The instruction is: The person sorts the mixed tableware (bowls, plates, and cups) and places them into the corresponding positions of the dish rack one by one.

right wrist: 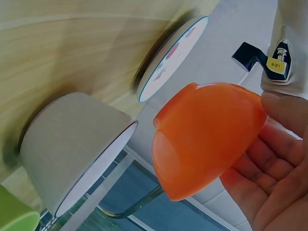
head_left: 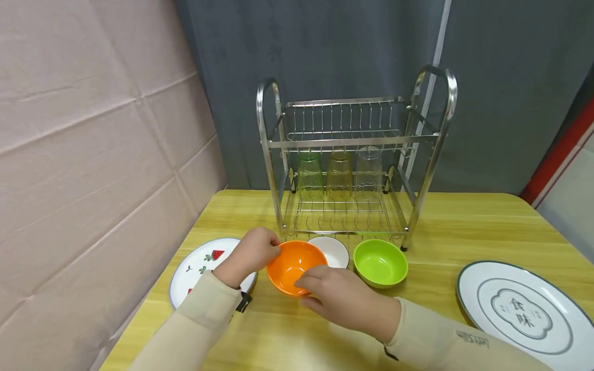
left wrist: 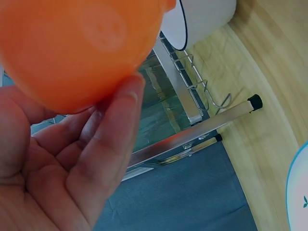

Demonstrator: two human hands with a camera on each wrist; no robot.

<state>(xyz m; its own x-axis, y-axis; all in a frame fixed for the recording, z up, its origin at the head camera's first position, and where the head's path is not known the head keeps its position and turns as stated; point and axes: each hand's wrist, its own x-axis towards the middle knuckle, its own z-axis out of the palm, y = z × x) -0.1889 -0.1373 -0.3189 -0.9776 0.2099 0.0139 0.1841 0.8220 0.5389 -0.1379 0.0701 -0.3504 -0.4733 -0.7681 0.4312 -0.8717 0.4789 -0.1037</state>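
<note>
An orange bowl (head_left: 297,260) is held up off the table between both hands, its open side upward. My left hand (head_left: 254,252) pinches its left rim, and in the left wrist view the fingers lie against the bowl's outside. On the opposite side, my right hand (head_left: 341,296) grips the near right rim; the right wrist view shows the bowl (right wrist: 207,139) between thumb and fingers. Partly hidden behind it stands a white bowl (head_left: 336,251) with a dark rim, seen from the side in the right wrist view. A lime-green bowl (head_left: 379,263) sits to its right.
A two-tier metal dish rack (head_left: 352,140) stands at the back, with green (head_left: 310,178), yellow (head_left: 340,178) and clear (head_left: 368,175) glasses on its lower tier. A watermelon-patterned plate (head_left: 185,278) lies left, a large white plate (head_left: 482,288) right. A pink-covered wall (head_left: 106,170) borders the left.
</note>
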